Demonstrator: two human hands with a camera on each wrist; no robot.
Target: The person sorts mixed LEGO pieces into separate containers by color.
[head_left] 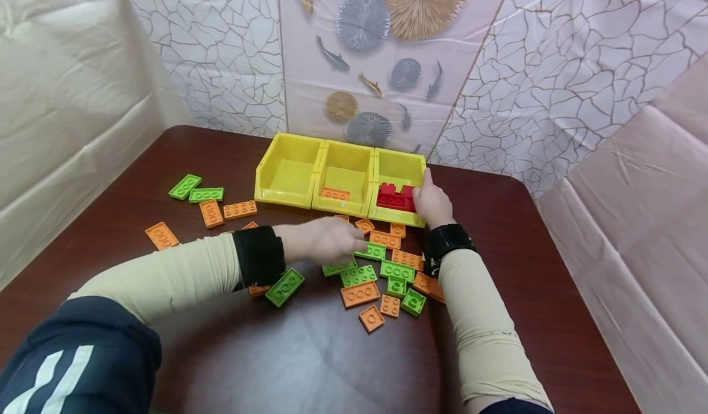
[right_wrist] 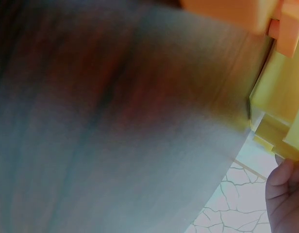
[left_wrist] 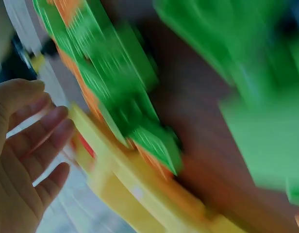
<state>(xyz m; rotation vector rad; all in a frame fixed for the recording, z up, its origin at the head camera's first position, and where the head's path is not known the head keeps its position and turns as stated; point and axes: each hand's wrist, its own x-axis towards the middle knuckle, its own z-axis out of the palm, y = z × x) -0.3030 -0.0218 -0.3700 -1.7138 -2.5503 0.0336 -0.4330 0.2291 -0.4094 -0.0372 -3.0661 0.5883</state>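
My left hand (head_left: 326, 240) is over the group of bricks in front of the bins, the green brick (head_left: 372, 251) just beyond its fingertips. In the left wrist view its fingers (left_wrist: 40, 138) are loosely bent with nothing between them. At the far right my right hand (head_left: 434, 204) holds the side wall of the right yellow bin (head_left: 406, 165), the index finger stretched along it. The right wrist view shows that hand's fingers at the bin's edge (right_wrist: 271, 133). Red bricks (head_left: 393, 200) lie inside this bin, beside the hand.
The middle yellow bin (head_left: 347, 174) has an orange brick (head_left: 335, 193) in it; the left yellow bin (head_left: 290, 171) adjoins it. Orange and green bricks are scattered before the bins. More lie to the left, including a green brick (head_left: 185, 187). A patterned cloth (head_left: 221, 45) hangs behind the table.
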